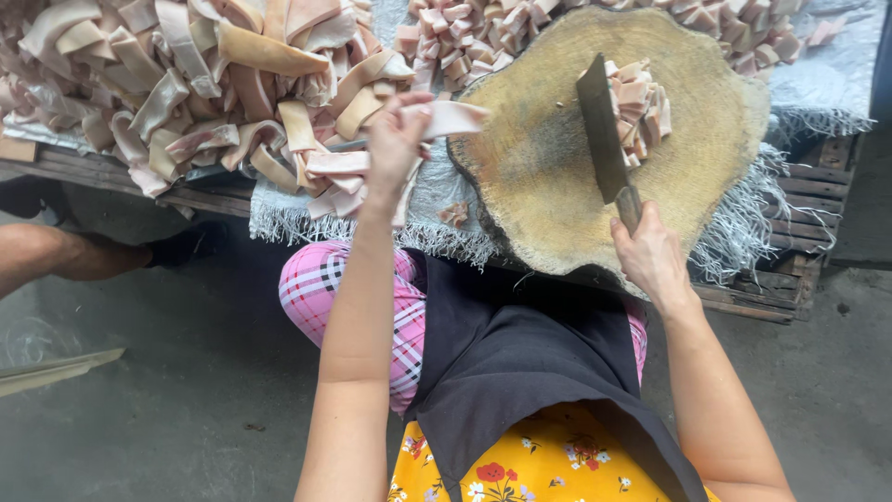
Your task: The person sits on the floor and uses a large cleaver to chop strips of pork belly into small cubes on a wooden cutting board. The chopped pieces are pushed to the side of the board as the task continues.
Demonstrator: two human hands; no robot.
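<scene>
Here the left hand [395, 139] is closed on a long, pale pink strip of pork skin [451, 118], lifting it just above the edge of the big heap of strips [195, 74], which lies on a silvery woven sheet [827, 74] with a frayed white fringe. The strips look rubbery and smooth, cream on 1 side, pink on the other, curled and piled loosely. The right hand [650, 256] is clamped around the handle of a cleaver [602, 130], whose dull grey rectangular blade stands on edge over the chopping block [548, 177], a thick round slice of tree trunk, yellowish and worn rough. Beside the blade, on the block, sits a small stack of cut pieces [641, 107], squarish and pink. More such pieces [474, 33] lie heaped behind the block. Dark wooden slats [790, 279] carry everything.
</scene>
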